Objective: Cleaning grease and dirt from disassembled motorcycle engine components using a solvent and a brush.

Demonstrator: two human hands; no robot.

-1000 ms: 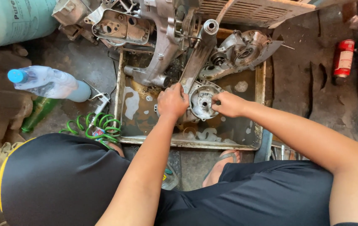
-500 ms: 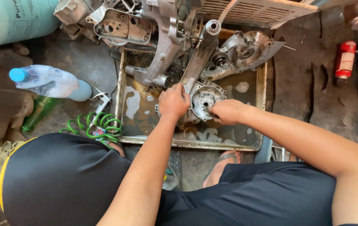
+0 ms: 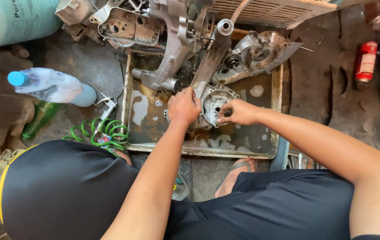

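A clear plastic bottle (image 3: 52,86) with a blue cap lies on the dirty floor, well left of the metal wash tray (image 3: 203,152). A green coiled hose (image 3: 105,133) sits just beside the tray's left edge. Inside the tray there is brown oily liquid with white foam patches.

The left hand (image 3: 183,106) is curled tight on the left side of a round grey engine cover (image 3: 216,104), which stands in the middle of the tray. The right hand (image 3: 239,112) pinches its fingers narrow at the cover's open face; what it pinches is too small to tell. The cover looks partly clean, but grime is left, so the washing seems about halfway.

More engine casings (image 3: 256,53) lean over the tray's far edge. A red can (image 3: 366,61) stands far right.
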